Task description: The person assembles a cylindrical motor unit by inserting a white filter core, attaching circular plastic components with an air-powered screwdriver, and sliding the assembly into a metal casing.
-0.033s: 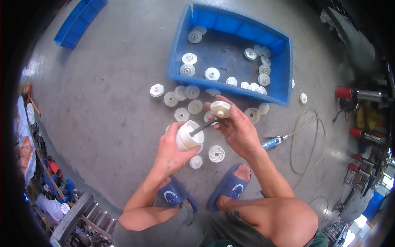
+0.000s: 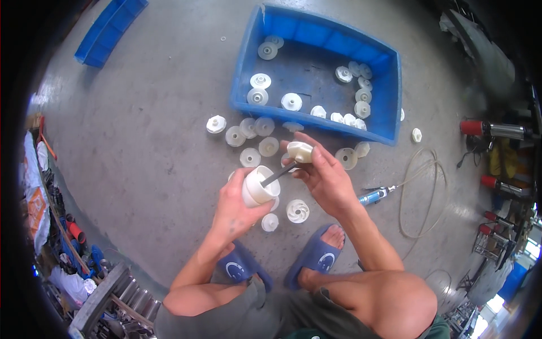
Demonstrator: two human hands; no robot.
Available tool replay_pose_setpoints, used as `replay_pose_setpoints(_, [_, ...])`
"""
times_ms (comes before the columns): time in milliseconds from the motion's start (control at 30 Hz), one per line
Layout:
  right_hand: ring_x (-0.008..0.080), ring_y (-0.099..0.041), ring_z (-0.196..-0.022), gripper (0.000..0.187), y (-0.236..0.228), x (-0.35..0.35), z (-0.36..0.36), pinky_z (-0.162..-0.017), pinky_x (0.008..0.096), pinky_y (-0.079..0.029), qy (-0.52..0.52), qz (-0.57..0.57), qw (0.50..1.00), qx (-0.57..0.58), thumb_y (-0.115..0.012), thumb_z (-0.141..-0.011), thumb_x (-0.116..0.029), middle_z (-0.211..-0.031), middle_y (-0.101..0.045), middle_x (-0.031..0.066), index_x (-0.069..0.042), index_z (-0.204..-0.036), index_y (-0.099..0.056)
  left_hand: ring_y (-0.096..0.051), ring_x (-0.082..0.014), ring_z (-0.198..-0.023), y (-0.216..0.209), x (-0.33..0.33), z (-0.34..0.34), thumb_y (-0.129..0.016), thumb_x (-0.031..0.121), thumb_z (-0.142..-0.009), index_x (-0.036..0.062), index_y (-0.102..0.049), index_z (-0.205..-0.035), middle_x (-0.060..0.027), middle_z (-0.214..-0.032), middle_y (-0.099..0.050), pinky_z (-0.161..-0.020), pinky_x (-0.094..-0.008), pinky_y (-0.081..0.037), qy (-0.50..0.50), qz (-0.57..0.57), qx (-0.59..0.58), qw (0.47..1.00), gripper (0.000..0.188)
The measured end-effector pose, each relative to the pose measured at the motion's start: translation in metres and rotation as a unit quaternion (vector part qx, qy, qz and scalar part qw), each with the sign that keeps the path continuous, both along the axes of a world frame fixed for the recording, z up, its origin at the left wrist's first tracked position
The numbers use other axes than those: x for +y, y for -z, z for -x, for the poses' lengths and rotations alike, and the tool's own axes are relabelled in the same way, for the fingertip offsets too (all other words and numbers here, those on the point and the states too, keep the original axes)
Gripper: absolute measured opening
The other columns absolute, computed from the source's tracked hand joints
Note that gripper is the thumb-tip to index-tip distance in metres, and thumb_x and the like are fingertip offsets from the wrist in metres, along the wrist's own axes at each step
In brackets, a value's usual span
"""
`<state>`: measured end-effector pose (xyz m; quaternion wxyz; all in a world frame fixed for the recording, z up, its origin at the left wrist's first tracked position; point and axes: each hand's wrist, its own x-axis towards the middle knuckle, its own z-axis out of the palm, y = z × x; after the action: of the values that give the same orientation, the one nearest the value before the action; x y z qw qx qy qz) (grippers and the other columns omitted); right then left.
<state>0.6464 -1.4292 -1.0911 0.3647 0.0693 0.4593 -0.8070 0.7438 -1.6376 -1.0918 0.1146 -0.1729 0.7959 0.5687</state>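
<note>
Above the grey concrete floor (image 2: pixel 141 158): left hand (image 2: pixel 240 206) closed around a white cup-shaped plastic part (image 2: pixel 261 185), right hand (image 2: pixel 324 178) gripping a white plastic disc (image 2: pixel 300 151) and dark thin tool (image 2: pixel 278 174) near the blue plastic crate (image 2: pixel 389 121).

You have no screens or signs around you. At your far left edge lies an orange-and-white printed bag (image 2: pixel 35 210), crumpled.
</note>
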Motion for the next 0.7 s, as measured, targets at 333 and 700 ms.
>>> replay_pose_setpoints(333, [0.0295,-0.058,-0.140,0.057,0.011,-0.015,-0.018,-0.109,0.0405,-0.051,0.002,-0.049,0.986,0.161,-0.054,-0.113,-0.033,-0.160,-0.051,0.0167,-0.005,-0.161,-0.043,-0.075,-0.0305,-0.105,-0.001,-0.004,-0.009,-0.089,0.020,-0.076,0.0012,-0.061,-0.131,-0.0198,-0.112,-0.075,-0.091,-0.0403,-0.058,-0.014,-0.016,-0.009,1.000,0.064])
replay_pose_setpoints(700, [0.0181,-0.068,-0.119,0.048,0.006,-0.009,-0.022,-0.095,0.0325,-0.057,-0.017,-0.160,0.946,0.280,-0.051,-0.115,-0.028,-0.144,-0.066,0.0088,-0.007,-0.158,-0.050,-0.073,-0.0362,-0.106,-0.005,-0.003,-0.012,-0.090,0.021,-0.075,-0.0010,-0.058,-0.131,-0.0232,-0.116,-0.071,-0.090,-0.0434,-0.058,-0.010,0.028,-0.014,0.999,0.067])
